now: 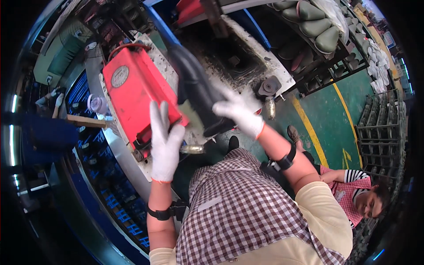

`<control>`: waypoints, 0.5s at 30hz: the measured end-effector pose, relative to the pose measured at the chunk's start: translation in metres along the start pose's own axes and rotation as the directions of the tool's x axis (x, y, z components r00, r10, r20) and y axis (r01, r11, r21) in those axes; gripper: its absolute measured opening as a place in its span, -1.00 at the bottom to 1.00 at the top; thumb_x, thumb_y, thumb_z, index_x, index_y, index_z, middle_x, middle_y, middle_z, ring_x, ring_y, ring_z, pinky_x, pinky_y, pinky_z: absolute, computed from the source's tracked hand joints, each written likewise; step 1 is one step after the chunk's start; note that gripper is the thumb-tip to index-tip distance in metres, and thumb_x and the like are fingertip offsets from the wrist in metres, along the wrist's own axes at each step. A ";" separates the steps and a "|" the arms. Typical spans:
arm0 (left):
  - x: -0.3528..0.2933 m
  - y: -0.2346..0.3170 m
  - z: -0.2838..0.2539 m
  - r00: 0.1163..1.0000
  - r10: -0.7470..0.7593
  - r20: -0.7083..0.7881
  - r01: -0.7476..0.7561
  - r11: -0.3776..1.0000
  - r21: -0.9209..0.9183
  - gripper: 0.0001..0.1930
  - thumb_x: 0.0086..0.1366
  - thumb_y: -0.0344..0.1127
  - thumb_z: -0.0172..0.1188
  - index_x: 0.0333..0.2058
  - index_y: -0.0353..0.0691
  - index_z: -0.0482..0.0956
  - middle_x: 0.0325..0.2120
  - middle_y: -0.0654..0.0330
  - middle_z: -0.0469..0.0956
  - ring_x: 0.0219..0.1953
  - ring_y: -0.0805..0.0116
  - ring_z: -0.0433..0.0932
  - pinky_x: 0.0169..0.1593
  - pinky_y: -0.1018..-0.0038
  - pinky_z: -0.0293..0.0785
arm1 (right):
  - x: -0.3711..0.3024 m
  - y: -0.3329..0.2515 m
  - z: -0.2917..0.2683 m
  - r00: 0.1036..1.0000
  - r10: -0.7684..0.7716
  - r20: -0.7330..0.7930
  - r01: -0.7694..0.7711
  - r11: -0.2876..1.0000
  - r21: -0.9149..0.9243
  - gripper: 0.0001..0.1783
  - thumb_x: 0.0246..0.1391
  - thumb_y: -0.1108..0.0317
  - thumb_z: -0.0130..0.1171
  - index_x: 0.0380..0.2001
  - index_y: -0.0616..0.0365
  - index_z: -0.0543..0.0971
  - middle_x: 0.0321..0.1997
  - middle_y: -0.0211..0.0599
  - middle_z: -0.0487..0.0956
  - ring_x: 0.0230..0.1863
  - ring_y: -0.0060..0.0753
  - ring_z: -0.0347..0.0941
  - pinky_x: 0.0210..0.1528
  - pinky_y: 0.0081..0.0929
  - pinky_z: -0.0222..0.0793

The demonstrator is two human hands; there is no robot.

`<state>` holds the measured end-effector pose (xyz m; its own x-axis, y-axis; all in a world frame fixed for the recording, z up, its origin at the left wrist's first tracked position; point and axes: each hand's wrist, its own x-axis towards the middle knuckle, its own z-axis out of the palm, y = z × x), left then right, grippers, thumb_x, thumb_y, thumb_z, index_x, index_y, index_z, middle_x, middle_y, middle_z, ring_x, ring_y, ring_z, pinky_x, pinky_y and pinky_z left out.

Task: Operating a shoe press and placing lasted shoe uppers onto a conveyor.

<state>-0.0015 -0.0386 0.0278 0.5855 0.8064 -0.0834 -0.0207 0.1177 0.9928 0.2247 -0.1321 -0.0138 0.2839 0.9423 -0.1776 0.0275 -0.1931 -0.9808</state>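
Observation:
A long black boot lies slanted between a red machine housing and a dark, stained worktop. My left hand, in a white glove, has its fingers stretched and parted over the housing's near end. Beside its fingertips, a pale yellow-green patch shows against the boot; what it is I cannot make out. My right hand, also gloved in white, is at the boot's right side. Its fingers reach apart toward the boot, partly blurred, and whether they touch it is unclear.
Grey-green shoe lasts fill a rack at the upper right. A round dark knob stands on the worktop's right corner. At the lower right a person in a red checked apron is close by, before a metal rack.

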 end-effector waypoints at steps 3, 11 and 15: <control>0.048 0.047 0.012 0.988 0.155 0.003 -0.155 0.985 0.073 -0.13 0.39 -0.32 0.14 0.53 -0.26 -0.17 0.49 -0.16 0.03 0.55 0.10 0.01 0.47 0.27 0.06 | 0.052 0.003 -0.063 0.971 -0.108 -0.215 0.097 0.993 -0.061 0.03 -0.06 0.10 0.37 0.42 0.41 0.24 0.35 0.20 0.45 0.27 -0.03 0.49 0.34 -0.32 0.35; 0.201 0.137 0.068 0.855 0.516 0.052 -0.498 0.788 0.363 -0.31 0.45 -0.10 0.16 0.42 -0.34 0.24 0.29 0.01 0.45 0.31 0.29 0.41 0.36 0.37 0.27 | 0.183 0.023 -0.145 0.922 -0.135 -0.363 -0.267 0.458 -0.848 -0.06 -0.05 -0.07 0.30 0.45 -0.20 0.33 0.20 0.25 0.52 0.22 0.17 0.49 0.23 -0.06 0.46; 0.246 0.156 0.097 0.839 0.538 0.080 -0.532 0.780 0.329 -0.31 0.42 -0.11 0.18 0.38 -0.39 0.25 0.32 -0.16 0.37 0.36 0.10 0.36 0.41 0.37 0.22 | 0.189 0.032 -0.137 0.953 -0.053 -0.298 -0.268 0.304 -0.914 -0.03 0.01 -0.10 0.23 0.52 -0.36 0.16 0.22 0.23 0.44 0.18 0.23 0.50 0.17 0.03 0.50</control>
<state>0.2180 0.1213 0.1703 0.5453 0.6933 0.4712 -0.0606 -0.5280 0.8471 0.4107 0.0019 -0.0677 0.5543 0.8270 -0.0935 0.8083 -0.5617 -0.1765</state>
